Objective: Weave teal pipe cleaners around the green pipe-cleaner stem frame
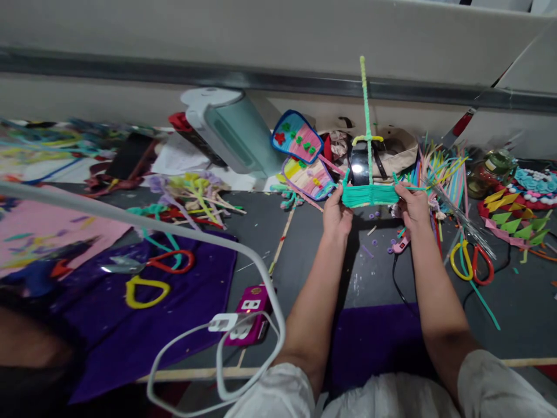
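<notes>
So this is a two-handed hold: the left hand [337,213] pinches one end of a teal panel [372,196] made of fuzzy craft stems, and the right hand [413,209] pinches the other end. Both grips look narrow, thumbs toward the near side, with the piece held up over the far part of the gray table [304,255]. A tall green stalk [366,110] stands up around the middle with a yellow crosspiece [360,140] on it, though I can't tell how it's fastened at the bottom. Short teal ends poke up near both corners, and a loose strand sticks out past the right hand. My read is that the step in hand is steadying or shaping the panel, and the next move calls for keeping both ends level so that long stalk doesn't lean. If anything needs trimming, there's a pair of scissors [484,264] near the right forearm, and a bundle of colorful stems [450,174] just beyond the right hand.
</notes>
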{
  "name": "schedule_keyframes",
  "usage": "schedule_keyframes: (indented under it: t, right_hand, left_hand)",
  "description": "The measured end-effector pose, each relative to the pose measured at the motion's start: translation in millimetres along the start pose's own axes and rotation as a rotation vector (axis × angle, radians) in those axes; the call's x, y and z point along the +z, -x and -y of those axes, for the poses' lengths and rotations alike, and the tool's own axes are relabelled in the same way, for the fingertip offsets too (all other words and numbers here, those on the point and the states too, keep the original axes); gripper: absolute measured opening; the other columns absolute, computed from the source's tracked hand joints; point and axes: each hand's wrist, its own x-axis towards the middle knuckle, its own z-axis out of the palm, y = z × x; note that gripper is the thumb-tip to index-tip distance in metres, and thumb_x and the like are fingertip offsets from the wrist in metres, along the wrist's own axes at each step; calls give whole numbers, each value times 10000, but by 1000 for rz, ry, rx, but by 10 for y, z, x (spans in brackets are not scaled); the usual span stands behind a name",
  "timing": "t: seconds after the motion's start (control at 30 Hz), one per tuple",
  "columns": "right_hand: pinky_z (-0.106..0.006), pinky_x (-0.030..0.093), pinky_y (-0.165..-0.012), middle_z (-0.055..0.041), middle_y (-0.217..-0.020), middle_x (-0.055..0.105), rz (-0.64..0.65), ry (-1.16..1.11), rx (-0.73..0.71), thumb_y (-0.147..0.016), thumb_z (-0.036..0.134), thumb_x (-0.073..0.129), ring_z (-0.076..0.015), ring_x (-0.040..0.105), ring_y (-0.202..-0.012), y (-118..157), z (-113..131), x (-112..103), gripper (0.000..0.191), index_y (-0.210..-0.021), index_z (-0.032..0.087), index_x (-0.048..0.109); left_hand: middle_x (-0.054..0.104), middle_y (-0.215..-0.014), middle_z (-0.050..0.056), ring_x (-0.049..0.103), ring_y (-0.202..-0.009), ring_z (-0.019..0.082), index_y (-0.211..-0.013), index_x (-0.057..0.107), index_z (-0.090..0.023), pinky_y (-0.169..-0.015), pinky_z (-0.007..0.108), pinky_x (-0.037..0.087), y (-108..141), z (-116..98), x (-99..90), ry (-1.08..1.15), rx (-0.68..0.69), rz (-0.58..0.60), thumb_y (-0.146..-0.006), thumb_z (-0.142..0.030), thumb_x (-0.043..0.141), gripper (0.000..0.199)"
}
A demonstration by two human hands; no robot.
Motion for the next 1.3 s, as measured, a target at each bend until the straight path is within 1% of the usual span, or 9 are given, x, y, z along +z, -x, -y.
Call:
schedule_keyframes:
  t: [0.1,0.23,0.33,0.43,0.57,0.67,0.9,1.1,1.3]
  right_hand:
    - [-262,557,-605,48,-630,718,-7,-1,22,-464,308,926,-117,639,-585,-17,-61,-6,338,-706,203,714]
    - [-266,548,-583,47,-625,715,-29,30,89,-472,316,913,-124,634,-578,-30,-150,-13,328,-707,201,716]
    - [-272,540,-601,51,-613,694,-34,54,91,-488,331,905,-127,632,-591,-31,-188,-14,331,-724,203,711]
    - [-277,531,-599,53,-610,691,-49,49,89,-469,322,899,-129,624,-596,-30,-196,-17,326,-707,205,709]
    - [-258,510,-559,52,-607,692,-36,55,94,-455,313,898,-118,611,-577,-32,-174,-30,322,-690,202,707]
    - [-250,501,-537,50,-618,699,-39,64,104,-464,307,894,-117,616,-572,-40,-160,-29,318,-700,202,707]
    - [-302,586,-686,45,-659,723,-20,27,82,-475,274,894,-136,664,-640,-52,-189,5,319,-718,198,703]
    - [-275,565,-639,40,-684,721,-19,67,93,-495,299,890,-128,653,-634,-32,-198,11,320,-732,202,698]
    - [-312,590,-739,24,-744,734,-38,62,117,-524,293,872,-151,682,-731,4,-219,56,309,-759,208,692]
  left_hand:
    - [741,-709,6,701,-624,122,-847,706,-161,-650,224,589,-23,3,-23,25,-66,-24,-879,-166,677,44]
    - [724,-690,5,678,-578,113,-834,683,-145,-644,232,588,-59,18,-72,-2,-127,-109,-913,-167,645,90]
    - [713,-672,6,657,-556,111,-853,694,-149,-654,241,586,-95,30,-123,-34,-173,-155,-916,-159,637,86]
    - [707,-662,16,650,-550,120,-855,700,-148,-623,241,568,-135,40,-169,-58,-223,-169,-909,-160,647,76]
    - [718,-693,39,668,-573,133,-803,681,-147,-615,242,551,-171,55,-189,-26,-252,-161,-893,-145,666,91]
    - [719,-696,38,670,-576,139,-815,687,-150,-629,257,561,-170,68,-174,23,-273,-144,-886,-138,667,75]
    - [685,-612,16,620,-488,132,-871,718,-135,-575,263,555,-164,76,-135,110,-247,-126,-880,-145,645,74]
    - [718,-670,27,661,-551,135,-828,718,-154,-602,250,561,-192,48,-151,162,-211,-98,-854,-141,682,46]
    - [728,-686,25,671,-577,141,-832,719,-164,-625,251,570,-181,22,-196,191,-202,-67,-841,-143,684,42]
